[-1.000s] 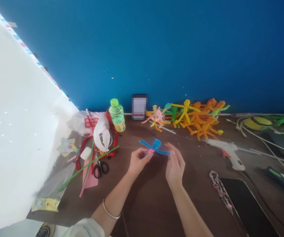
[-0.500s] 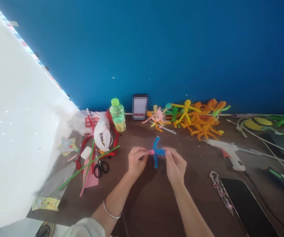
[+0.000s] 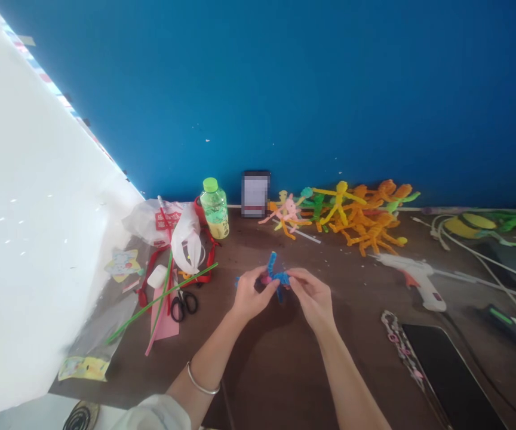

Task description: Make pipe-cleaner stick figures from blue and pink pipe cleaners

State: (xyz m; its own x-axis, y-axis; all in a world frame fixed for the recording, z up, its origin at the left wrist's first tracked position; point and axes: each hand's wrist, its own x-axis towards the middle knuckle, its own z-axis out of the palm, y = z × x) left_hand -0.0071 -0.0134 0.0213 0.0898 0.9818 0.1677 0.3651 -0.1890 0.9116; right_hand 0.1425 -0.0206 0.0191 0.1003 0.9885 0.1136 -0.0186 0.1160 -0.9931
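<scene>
A blue pipe-cleaner figure [image 3: 280, 278] with a bit of pink is held above the dark table, between my two hands. My left hand [image 3: 251, 292] pinches its left side, near the pink part, and covers some of it. The fingers of my right hand [image 3: 312, 295] are closed on its right end. One blue limb points up and another sticks out below. Behind it stand small pink and yellow pipe-cleaner figures [image 3: 290, 210] and a heap of orange ones [image 3: 369, 221].
On the left are black-handled scissors [image 3: 184, 306], green pipe cleaners [image 3: 163, 295], a plastic bag [image 3: 150, 224] and a green-capped bottle [image 3: 214, 209]. A glue gun [image 3: 414, 278] and a phone [image 3: 450, 370] lie right. A blurred screen [image 3: 255, 194] leans on the blue wall [image 3: 285, 89].
My hands have come closer together around the blue figure. It has shifted slightly left and turned, and my left fingers now cover more of it.
</scene>
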